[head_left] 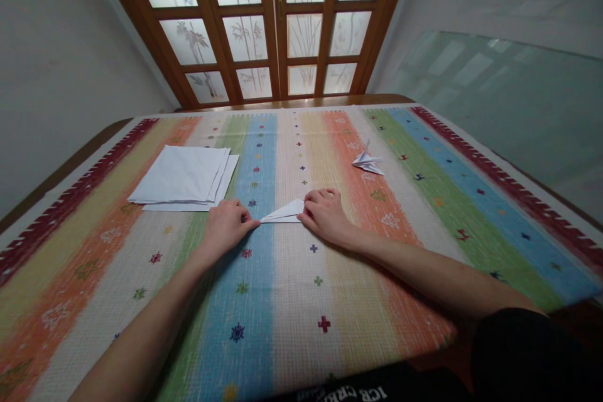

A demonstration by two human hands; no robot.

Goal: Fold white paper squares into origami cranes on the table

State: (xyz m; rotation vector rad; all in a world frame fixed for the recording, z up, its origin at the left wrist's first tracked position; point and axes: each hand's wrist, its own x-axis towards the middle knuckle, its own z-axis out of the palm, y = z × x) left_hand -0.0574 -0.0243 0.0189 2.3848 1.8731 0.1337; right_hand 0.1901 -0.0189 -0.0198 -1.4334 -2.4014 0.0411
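Note:
Between my two hands a folded piece of white paper (284,210) lies low over the tablecloth, narrowing to a point on its left and wider on its right. My left hand (228,223) pinches the pointed left tip between thumb and finger. At the wider end, my right hand (326,215) is closed on the paper, its fingers curled over the edge and hiding that end. Fold lines run lengthwise along the part that shows.
A stack of white paper sheets (181,174) lies to the left, beyond my left hand. Farther back on the right stands a folded white paper figure (368,161) with a thin upright point. A striped tablecloth (301,301) covers the table; a wooden glass-paned door (277,31) stands behind it.

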